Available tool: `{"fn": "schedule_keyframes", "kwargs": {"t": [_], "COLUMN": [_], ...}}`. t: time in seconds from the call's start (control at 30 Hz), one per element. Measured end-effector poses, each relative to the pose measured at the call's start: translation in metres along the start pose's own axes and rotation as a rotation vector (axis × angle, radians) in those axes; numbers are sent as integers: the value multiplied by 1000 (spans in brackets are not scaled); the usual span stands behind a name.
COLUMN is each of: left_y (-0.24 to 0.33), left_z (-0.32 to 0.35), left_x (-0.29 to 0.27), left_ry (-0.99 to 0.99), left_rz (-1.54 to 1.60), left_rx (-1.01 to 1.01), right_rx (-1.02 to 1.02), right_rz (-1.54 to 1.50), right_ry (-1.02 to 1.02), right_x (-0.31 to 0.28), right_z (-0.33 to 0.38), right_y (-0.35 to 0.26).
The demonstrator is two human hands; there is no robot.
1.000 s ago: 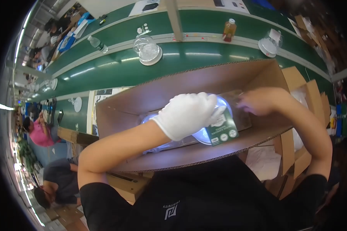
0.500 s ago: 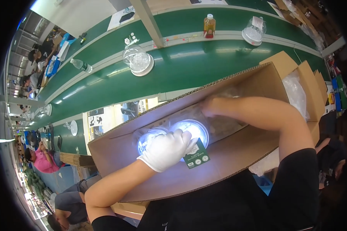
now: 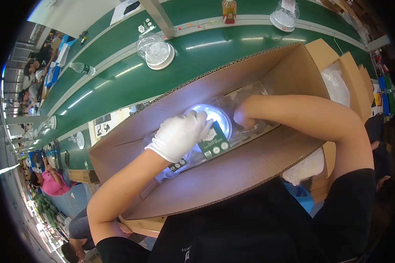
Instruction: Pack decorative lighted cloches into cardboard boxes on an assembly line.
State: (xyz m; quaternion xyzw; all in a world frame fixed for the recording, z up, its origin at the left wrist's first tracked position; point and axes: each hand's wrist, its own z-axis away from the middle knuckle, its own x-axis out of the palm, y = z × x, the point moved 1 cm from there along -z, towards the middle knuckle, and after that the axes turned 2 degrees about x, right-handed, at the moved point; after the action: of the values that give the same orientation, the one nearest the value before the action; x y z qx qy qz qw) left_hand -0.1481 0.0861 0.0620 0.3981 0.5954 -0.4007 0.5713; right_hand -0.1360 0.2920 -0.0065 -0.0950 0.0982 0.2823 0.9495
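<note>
Glowing round item (image 3: 222, 120), white-rimmed, lies inside an open cardboard box (image 3: 232, 175), partly under the white-gloved left hand (image 3: 180, 135); the glove's fingers are bent and close together over the item's left part, their tips near the upper left corner of a green card (image 3: 214, 145); whether they grasp the item or the card, or merely rest there, I cannot tell. Bare fingers of the right hand (image 3: 245, 115) point down beside the item's right side, at clear plastic wrapping (image 3: 226, 103); their tips are hard to make out, so I cannot tell how far they are spread or if they pinch anything.

Glove and glare conceal much of the item; below the glove a second green card (image 3: 178, 165) shows only in part; the amber bottle (image 3: 229, 12) is cut off by the upper edge.

Left hand lies palm down, its forearm slanting up over the box's near left rim; the right forearm crosses the box's right end, elbow out, wrist bent downward. Beyond the box runs a green bench (image 3: 118, 81); on it stand a clear dome on a white base (image 3: 158, 52) and another farther right (image 3: 285, 17).
</note>
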Motion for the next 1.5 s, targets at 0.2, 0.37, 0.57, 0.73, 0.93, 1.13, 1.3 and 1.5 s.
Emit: {"fn": "schedule_keyframes", "kwargs": {"t": [0.2, 0.37, 0.57, 0.73, 0.93, 1.13, 1.3, 1.5], "left_y": [-10, -15, -10, 8, 12, 3, -19, -11], "left_z": [10, 14, 16, 36, 49, 69, 87, 98], "left_x": [12, 16, 16, 16, 7, 3, 9, 12], "left_ry": [16, 10, -27, -9, -80, -81, -95, -237], "left_rz": [58, 170, 182, 135, 103, 50, 79, 122], "left_rx": [-75, -154, -149, 16, 108, 94, 67, 90], "right_rx": [-292, -256, -134, -16, 235, 561, 464, 113], "right_rz": [-107, 114, 158, -109, -122, -350, -271, -95], "right_ry": [37, -136, -134, 142, 526, 2, 16, 102], "right_x": [43, 73, 47, 22, 24, -10, -7, -31], "right_z": [-32, -69, -43, -31, -42, -21, -34, -20], "right_y": [-24, -36, -56, -33, -24, -4, -6, -34]}}
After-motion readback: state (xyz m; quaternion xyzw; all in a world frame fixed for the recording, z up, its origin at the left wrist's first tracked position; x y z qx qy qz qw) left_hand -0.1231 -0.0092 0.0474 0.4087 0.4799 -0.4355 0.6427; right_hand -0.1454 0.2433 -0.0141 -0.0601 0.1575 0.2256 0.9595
